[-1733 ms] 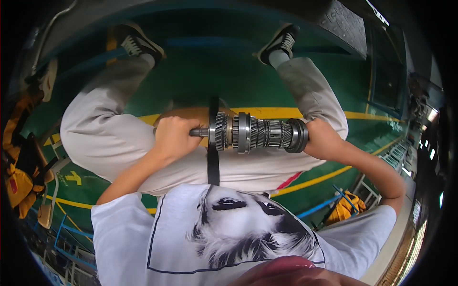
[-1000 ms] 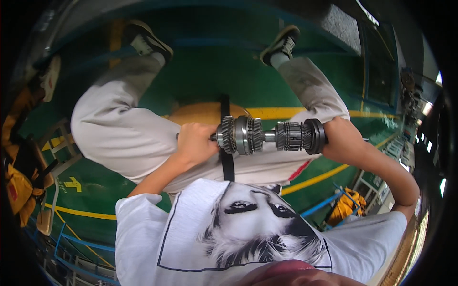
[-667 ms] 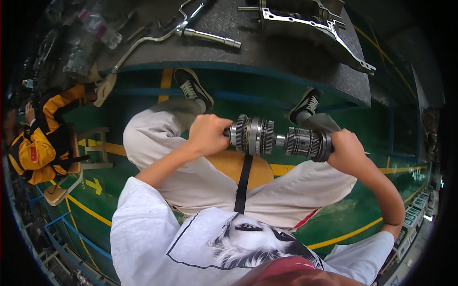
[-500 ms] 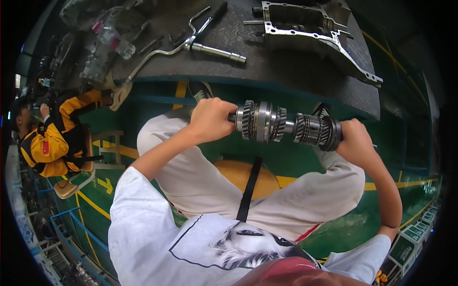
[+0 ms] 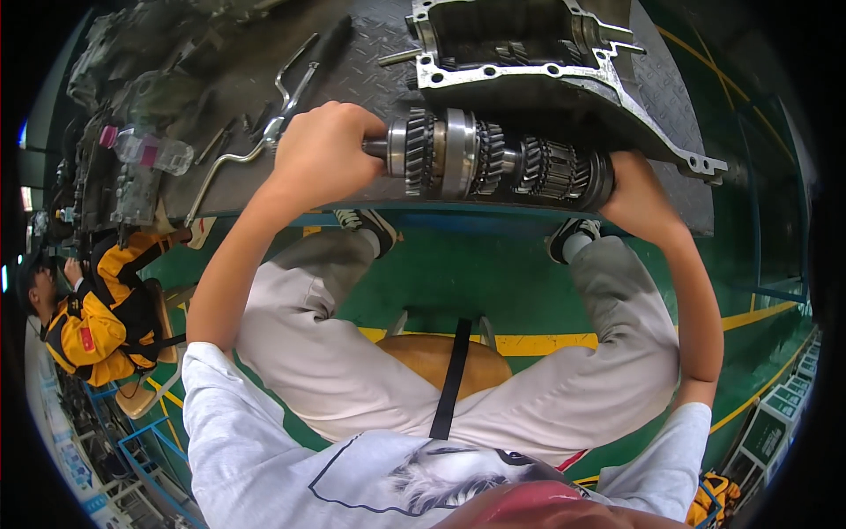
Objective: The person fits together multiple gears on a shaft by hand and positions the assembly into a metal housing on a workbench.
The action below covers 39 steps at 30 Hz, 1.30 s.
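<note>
A steel gear shaft [image 5: 458, 152], carrying several toothed gears and rings, is held level between my two hands over the front edge of the metal workbench [image 5: 374, 75]. My left hand [image 5: 326, 150] is closed around the thin left end of the shaft. At the other end, my right hand [image 5: 641, 196] grips beside the large dark ring, its fingers partly hidden behind it. Just beyond the shaft lies an open gearbox housing [image 5: 507, 72] with a pale drilled flange, and some gear teeth show inside it.
A bent chrome crank wrench [image 5: 231, 160] lies left of my left hand, partly hidden by it. Further left are a clear plastic bottle [image 5: 157, 152] and dark metal parts. A seated person [image 5: 92, 331] in yellow and black is at far left. A wooden stool [image 5: 419, 357] stands between my legs.
Both hands have carried the gear shaft forward and up from above my knees to the bench edge, close to the housing. The view has shifted too. My grip stays on both ends.
</note>
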### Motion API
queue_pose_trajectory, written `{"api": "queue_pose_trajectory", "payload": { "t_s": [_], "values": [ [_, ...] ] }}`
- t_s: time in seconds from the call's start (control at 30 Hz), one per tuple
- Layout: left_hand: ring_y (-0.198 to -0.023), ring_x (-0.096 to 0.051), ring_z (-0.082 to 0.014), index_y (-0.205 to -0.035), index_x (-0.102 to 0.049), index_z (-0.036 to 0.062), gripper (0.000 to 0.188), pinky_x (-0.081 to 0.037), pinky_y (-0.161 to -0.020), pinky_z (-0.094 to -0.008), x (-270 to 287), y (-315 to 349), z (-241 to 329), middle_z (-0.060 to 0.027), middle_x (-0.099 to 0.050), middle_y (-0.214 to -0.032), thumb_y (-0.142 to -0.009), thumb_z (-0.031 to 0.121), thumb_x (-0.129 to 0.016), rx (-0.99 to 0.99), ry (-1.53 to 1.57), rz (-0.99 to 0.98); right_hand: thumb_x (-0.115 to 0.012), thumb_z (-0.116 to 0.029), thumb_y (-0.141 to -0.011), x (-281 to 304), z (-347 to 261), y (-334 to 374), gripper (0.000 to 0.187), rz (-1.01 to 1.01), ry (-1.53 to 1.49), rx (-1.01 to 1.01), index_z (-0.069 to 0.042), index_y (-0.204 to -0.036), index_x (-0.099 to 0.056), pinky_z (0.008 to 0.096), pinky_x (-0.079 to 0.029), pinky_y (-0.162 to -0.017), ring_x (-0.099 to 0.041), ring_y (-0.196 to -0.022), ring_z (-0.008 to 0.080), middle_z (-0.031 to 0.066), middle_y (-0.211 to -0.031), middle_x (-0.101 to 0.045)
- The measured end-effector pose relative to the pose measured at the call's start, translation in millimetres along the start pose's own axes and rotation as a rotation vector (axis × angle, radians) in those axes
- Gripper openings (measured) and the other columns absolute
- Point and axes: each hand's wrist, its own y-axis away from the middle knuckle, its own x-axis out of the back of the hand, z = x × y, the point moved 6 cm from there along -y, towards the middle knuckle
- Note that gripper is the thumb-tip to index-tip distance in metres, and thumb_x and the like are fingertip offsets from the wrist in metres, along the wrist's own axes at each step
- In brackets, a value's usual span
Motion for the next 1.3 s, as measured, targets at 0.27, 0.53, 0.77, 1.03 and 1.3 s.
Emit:
{"api": "queue_pose_trajectory", "payload": {
  "t_s": [0.27, 0.53, 0.77, 1.03, 1.3],
  "values": [
    [-0.079, -0.070, -0.0404, -0.092, -0.078, 0.0014, 0.027, -0.056, -0.073, -0.0419, -22.3, -7.0, -15.3, -0.0215, -0.072, -0.083, -0.072, 0.020, -0.076, 0.043, 0.100, -0.092, -0.073, -0.007, -0.072, 6.3, -11.3, -2.4, 0.022, -0.097, 0.167, -0.135, 0.012, -0.081, -0.065, 0.0482, -0.050, -0.070, -0.062, -0.079, 0.0497, 0.0318, -0.082, -0.064],
    [-0.073, -0.070, -0.0367, -0.093, -0.078, 0.0008, 0.028, -0.054, -0.072, -0.0410, -24.9, -10.4, -16.7, -0.0199, -0.071, -0.078, -0.073, 0.020, -0.075, 0.010, 0.127, -0.147, -0.069, -0.006, -0.078, 13.2, -39.6, 20.0, 0.033, -0.026, 0.414, -0.063, 0.004, -0.109, -0.062, 0.0465, -0.048, -0.097, -0.057, -0.114, 0.0417, 0.0242, -0.112, -0.064],
    [-0.070, -0.069, -0.0344, -0.091, -0.077, 0.0001, 0.025, -0.053, -0.069, -0.0400, -28.3, -6.9, -15.2, -0.0187, -0.071, -0.076, -0.074, 0.018, -0.074, -0.016, 0.148, -0.146, -0.083, -0.013, -0.074, 17.3, -38.7, 28.8, 0.083, 0.100, 0.101, -0.012, -0.003, -0.150, -0.049, 0.0385, -0.040, -0.114, -0.055, -0.132, 0.0355, 0.0207, -0.142, -0.058],
    [-0.073, -0.070, -0.0363, -0.092, -0.077, 0.0007, 0.025, -0.054, -0.071, -0.0399, -27.1, -3.2, -11.5, -0.0188, -0.072, -0.078, -0.074, 0.017, -0.073, 0.031, 0.149, -0.120, -0.088, -0.009, -0.069, 9.2, -28.1, 21.4, 0.086, 0.155, 0.002, 0.075, -0.010, -0.147, -0.053, 0.0387, -0.042, -0.113, -0.056, -0.131, 0.0315, 0.0150, -0.140, -0.061],
    [-0.074, -0.072, -0.0326, -0.095, -0.078, 0.0010, 0.029, -0.055, -0.072, -0.0386, -28.7, -2.9, -0.6, -0.0182, -0.072, -0.078, -0.073, 0.020, -0.075, 0.052, 0.171, -0.121, -0.092, -0.014, -0.066, 9.8, -7.1, 20.2, 0.088, 0.173, -0.073, 0.115, -0.013, -0.146, -0.054, 0.0366, -0.045, -0.109, -0.059, -0.126, 0.0272, 0.0111, -0.138, -0.062]
  ]
}}
